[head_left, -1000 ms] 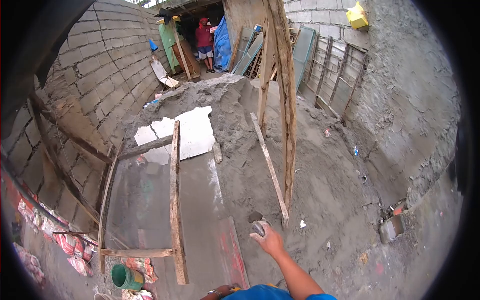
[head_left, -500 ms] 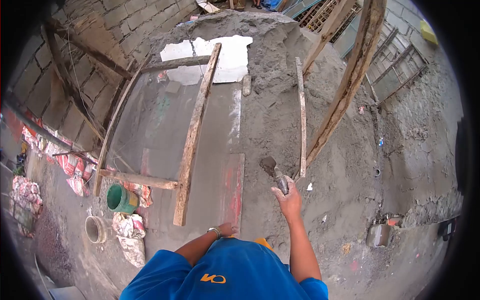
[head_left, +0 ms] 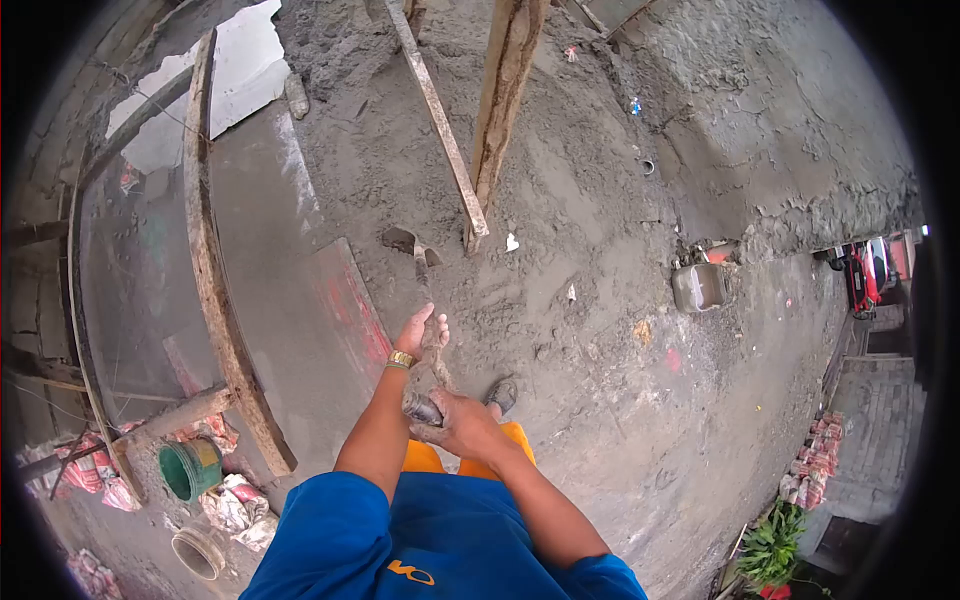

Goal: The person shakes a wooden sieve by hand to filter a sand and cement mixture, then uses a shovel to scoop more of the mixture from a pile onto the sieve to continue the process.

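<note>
My right hand is wrapped round the dark handle of a trowel, low in front of my body. A grey, mortar-coated part of the tool rises from the grip toward my left hand. That left hand, with a gold-coloured watch on its wrist, is just above, its fingers loosely bent and apart. Beyond the fingertips is a dark, freshly dug hollow in the wet grey mortar. To the left lies a grey board with red streaks.
A wooden frame spans the left side over a flat grey surface. A slanted post and a thin wooden strip stand ahead. Green and whitish buckets sit lower left, and a square container at right.
My view has swung to the right. My right hand has drawn the trowel back from the mortar toward my body, and my left hand has left the board's edge and come up near it.
</note>
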Action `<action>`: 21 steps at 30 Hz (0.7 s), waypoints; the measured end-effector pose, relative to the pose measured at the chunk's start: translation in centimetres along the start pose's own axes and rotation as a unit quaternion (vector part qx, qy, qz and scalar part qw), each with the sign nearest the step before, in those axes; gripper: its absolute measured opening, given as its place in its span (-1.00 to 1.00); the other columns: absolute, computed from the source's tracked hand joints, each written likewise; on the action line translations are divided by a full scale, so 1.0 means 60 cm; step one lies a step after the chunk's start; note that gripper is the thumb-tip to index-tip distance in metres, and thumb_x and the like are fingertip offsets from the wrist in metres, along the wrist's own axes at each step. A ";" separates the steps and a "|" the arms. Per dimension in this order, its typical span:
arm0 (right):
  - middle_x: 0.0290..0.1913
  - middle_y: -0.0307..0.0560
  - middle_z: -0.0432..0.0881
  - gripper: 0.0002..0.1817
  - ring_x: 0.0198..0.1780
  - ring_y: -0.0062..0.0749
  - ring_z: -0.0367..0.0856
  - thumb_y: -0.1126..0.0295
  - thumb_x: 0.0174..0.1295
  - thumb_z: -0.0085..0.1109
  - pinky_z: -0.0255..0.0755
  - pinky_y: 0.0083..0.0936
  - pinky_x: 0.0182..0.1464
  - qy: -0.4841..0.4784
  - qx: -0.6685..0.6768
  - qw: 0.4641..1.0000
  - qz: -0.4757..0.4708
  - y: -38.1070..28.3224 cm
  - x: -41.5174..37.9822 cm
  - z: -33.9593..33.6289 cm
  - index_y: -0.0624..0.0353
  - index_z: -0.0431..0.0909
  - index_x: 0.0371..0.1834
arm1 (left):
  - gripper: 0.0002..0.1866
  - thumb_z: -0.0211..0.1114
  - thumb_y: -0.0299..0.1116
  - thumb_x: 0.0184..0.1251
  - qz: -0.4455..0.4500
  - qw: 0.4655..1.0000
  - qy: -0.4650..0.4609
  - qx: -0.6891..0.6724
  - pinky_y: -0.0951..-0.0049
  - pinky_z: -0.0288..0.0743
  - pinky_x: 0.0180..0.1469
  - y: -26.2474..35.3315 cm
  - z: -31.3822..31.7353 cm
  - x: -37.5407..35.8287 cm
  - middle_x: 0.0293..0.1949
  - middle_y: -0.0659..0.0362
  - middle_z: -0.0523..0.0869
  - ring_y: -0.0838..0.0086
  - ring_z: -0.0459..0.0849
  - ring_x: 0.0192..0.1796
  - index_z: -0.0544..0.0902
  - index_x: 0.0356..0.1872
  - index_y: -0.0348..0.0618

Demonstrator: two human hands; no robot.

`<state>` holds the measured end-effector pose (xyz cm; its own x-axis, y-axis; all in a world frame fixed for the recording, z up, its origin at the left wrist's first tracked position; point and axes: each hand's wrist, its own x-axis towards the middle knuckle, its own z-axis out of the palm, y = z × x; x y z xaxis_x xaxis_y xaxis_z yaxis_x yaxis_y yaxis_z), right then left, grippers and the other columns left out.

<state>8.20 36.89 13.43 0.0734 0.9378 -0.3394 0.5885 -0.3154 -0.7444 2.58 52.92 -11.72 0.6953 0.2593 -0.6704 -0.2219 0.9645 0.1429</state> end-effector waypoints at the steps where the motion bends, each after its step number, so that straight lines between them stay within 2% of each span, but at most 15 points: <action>1: -0.25 0.13 0.62 -0.50 -0.18 0.11 0.59 0.07 0.08 0.29 0.45 -0.11 -0.14 -0.056 0.027 0.998 0.002 0.006 -0.013 -0.010 0.18 0.44 -0.05 | -0.64 0.21 0.02 0.33 0.013 0.999 -0.004 0.031 0.28 0.60 -0.31 -0.016 -0.013 0.016 -0.27 0.22 0.63 0.41 0.62 -0.35 0.43 -0.10 0.01; 2: -0.25 0.13 0.62 -0.50 -0.18 0.11 0.59 0.07 0.08 0.29 0.45 -0.11 -0.14 -0.047 0.031 0.998 -0.003 0.016 -0.030 -0.024 0.18 0.44 -0.05 | -0.64 0.21 0.02 0.33 0.017 0.999 -0.006 0.041 0.28 0.60 -0.31 -0.029 0.003 0.007 -0.27 0.22 0.63 0.41 0.62 -0.35 0.43 -0.10 0.01; 4: -0.38 0.17 0.61 -0.53 -0.29 0.10 0.60 0.06 0.11 0.29 0.44 -0.13 -0.23 0.008 0.000 0.995 -0.098 0.039 -0.062 -0.050 0.23 0.48 -0.13 | -0.79 0.19 -0.11 0.37 0.015 0.994 0.032 0.108 0.33 0.56 -0.45 -0.043 0.060 -0.029 -0.39 0.28 0.63 0.45 0.58 -0.50 0.42 -0.21 0.04; 5: -0.38 0.17 0.61 -0.53 -0.29 0.10 0.60 0.06 0.11 0.29 0.44 -0.13 -0.23 0.015 0.007 0.995 -0.101 0.050 -0.085 -0.072 0.23 0.48 -0.13 | -0.79 0.19 -0.11 0.37 0.016 0.992 0.035 0.117 0.33 0.56 -0.45 -0.060 0.097 -0.048 -0.39 0.28 0.63 0.45 0.58 -0.50 0.42 -0.21 0.04; 7: -0.43 0.10 0.59 -0.57 -0.33 0.03 0.60 0.07 0.13 0.28 0.44 -0.16 -0.28 -0.005 -0.001 0.985 -0.171 0.072 -0.150 -0.125 0.20 0.49 -0.16 | -0.74 0.19 -0.05 0.36 0.037 0.989 0.086 0.115 0.32 0.56 -0.38 -0.111 0.172 -0.095 -0.37 0.24 0.63 0.42 0.60 -0.45 0.47 -0.21 0.01; 8: -0.42 0.07 0.58 -0.56 -0.32 0.02 0.60 0.07 0.12 0.27 0.43 -0.16 -0.27 -0.036 0.022 0.985 -0.169 0.081 -0.192 -0.151 0.19 0.47 -0.14 | -0.74 0.19 -0.05 0.36 0.031 0.987 0.096 0.125 0.32 0.56 -0.38 -0.144 0.195 -0.122 -0.37 0.24 0.63 0.42 0.60 -0.45 0.47 -0.21 0.01; 9: -0.40 0.05 0.58 -0.55 -0.31 0.00 0.60 0.07 0.10 0.26 0.43 -0.15 -0.25 -0.058 0.034 0.983 -0.173 0.096 -0.222 -0.191 0.19 0.45 -0.12 | -0.72 0.18 -0.03 0.36 0.018 0.990 0.068 0.121 0.32 0.56 -0.34 -0.162 0.233 -0.129 -0.37 0.23 0.64 0.41 0.61 -0.42 0.48 -0.21 -0.01; 11: -0.42 0.04 0.58 -0.54 -0.35 0.00 0.56 0.02 0.12 0.26 0.43 -0.20 -0.27 -0.068 0.071 0.983 -0.158 0.106 -0.297 -0.281 0.19 0.44 -0.20 | -0.69 0.17 -0.01 0.36 0.010 0.992 0.036 0.122 0.31 0.56 -0.30 -0.207 0.285 -0.112 -0.37 0.21 0.64 0.39 0.62 -0.40 0.50 -0.21 -0.03; 13: -0.58 -0.10 0.48 -0.59 -0.54 -0.18 0.53 -0.02 0.16 0.25 0.40 -0.32 -0.50 -0.018 0.100 0.977 -0.186 0.145 -0.363 -0.334 0.09 0.45 -0.23 | -0.63 0.17 0.05 0.34 0.021 0.996 0.066 0.064 0.30 0.54 -0.24 -0.248 0.311 -0.075 -0.40 0.19 0.64 0.36 0.62 -0.37 0.54 -0.25 -0.07; 14: -0.58 -0.10 0.48 -0.59 -0.54 -0.18 0.53 -0.02 0.16 0.25 0.40 -0.32 -0.50 -0.014 0.102 0.976 -0.189 0.152 -0.396 -0.368 0.09 0.45 -0.23 | -0.71 0.19 -0.04 0.35 0.011 0.995 0.087 0.039 0.30 0.54 -0.25 -0.267 0.304 -0.041 -0.43 0.18 0.63 0.36 0.62 -0.38 0.53 -0.28 -0.05; 16: -0.35 0.04 0.58 -0.60 -0.34 0.00 0.55 0.23 -0.11 0.50 0.44 -0.27 -0.26 0.045 0.164 0.975 -0.144 0.172 -0.462 -0.426 0.16 0.55 -0.27 | -0.75 0.19 -0.09 0.34 -0.023 0.993 0.099 0.058 0.30 0.54 -0.24 -0.331 0.263 0.049 -0.46 0.18 0.62 0.35 0.61 -0.39 0.52 -0.29 -0.05; 17: -0.35 0.04 0.58 -0.60 -0.34 0.00 0.55 0.23 -0.11 0.50 0.44 -0.27 -0.26 0.048 0.168 0.974 -0.143 0.202 -0.492 -0.436 0.16 0.55 -0.27 | -0.79 0.20 -0.14 0.34 -0.055 0.990 0.108 0.070 0.30 0.54 -0.24 -0.369 0.259 0.078 -0.49 0.19 0.60 0.34 0.61 -0.40 0.51 -0.30 -0.05; 19: -0.46 -0.08 0.53 -0.58 -0.45 -0.24 0.52 0.22 -0.19 0.57 0.38 -0.36 -0.37 0.079 0.223 0.972 -0.001 0.255 -0.561 -0.432 0.17 0.53 -0.39 | -0.85 0.21 -0.23 0.32 -0.132 0.975 0.154 0.094 0.31 0.55 -0.25 -0.467 0.302 0.090 -0.51 0.21 0.56 0.35 0.60 -0.41 0.48 -0.29 -0.03; 21: -0.49 -0.21 0.50 -0.58 -0.43 -0.52 0.49 0.23 -0.23 0.60 0.33 -0.46 -0.42 0.081 0.359 0.923 0.111 0.267 -0.623 -0.443 0.16 0.53 -0.42 | -0.83 0.24 -0.24 0.30 -0.166 0.973 0.133 0.093 0.32 0.56 -0.25 -0.571 0.297 0.120 -0.51 0.22 0.54 0.35 0.59 -0.44 0.47 -0.32 -0.05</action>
<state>36.26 0.67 29.48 0.2816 0.8299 -0.4817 -0.1362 -0.4623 -0.8762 27.35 22.63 -8.48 0.5001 -0.0658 -0.8635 0.1298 0.9915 -0.0004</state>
